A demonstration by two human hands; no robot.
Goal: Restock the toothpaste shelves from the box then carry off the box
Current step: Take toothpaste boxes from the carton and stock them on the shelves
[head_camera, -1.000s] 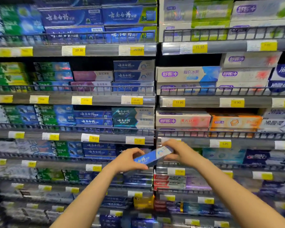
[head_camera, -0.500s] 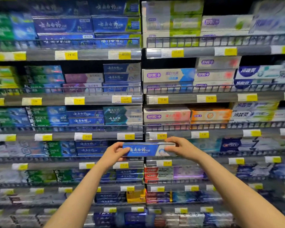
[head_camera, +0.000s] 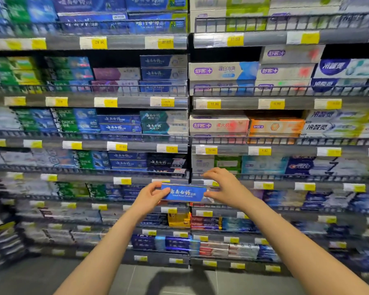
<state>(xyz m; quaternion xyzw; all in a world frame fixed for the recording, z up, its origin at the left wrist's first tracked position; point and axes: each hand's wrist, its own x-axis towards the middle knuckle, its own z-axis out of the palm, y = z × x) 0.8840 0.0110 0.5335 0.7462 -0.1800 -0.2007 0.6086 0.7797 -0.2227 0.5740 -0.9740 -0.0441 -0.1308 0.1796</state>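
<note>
Both hands hold one blue toothpaste carton level in front of the shelves, just below a shelf edge with yellow price tags. The left hand pinches its left end with thumb and fingers; the right hand pinches its right end, fingers arched over it.

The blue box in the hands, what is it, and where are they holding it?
A blue toothpaste box, held level by its two short ends: left hand on the left end, right hand on the right.
</note>
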